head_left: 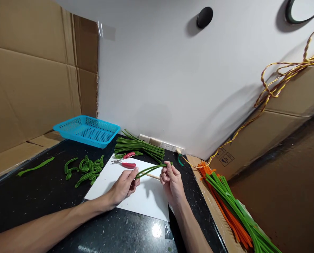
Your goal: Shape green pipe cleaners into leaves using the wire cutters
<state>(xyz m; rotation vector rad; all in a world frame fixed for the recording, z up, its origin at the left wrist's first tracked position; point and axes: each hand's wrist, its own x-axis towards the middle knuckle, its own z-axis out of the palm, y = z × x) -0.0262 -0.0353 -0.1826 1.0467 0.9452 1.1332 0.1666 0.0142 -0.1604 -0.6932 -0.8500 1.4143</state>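
Note:
My left hand (127,182) is closed, thumb and fingers pinching one end of a green pipe cleaner (152,169). My right hand (172,179) pinches its other end between thumb and forefinger. The pipe cleaner runs between them as two nearly parallel strands. Just below it a pale wooden stick (153,176) reaches towards the right hand's curled fingers; whether they grip it I cannot tell. Beneath both hands lies a white sheet (146,200). Red-handled pliers (127,165) rest on its upper left part, jaws pointing left.
Behind the sheet lies a bundle of straight green pipe cleaners (138,146). Several twisted green pieces (89,168) lie left, near a blue basket (104,143) and a single green strip (35,167). Orange stems (225,214) and lighter green stems (233,207) lie on cardboard at right.

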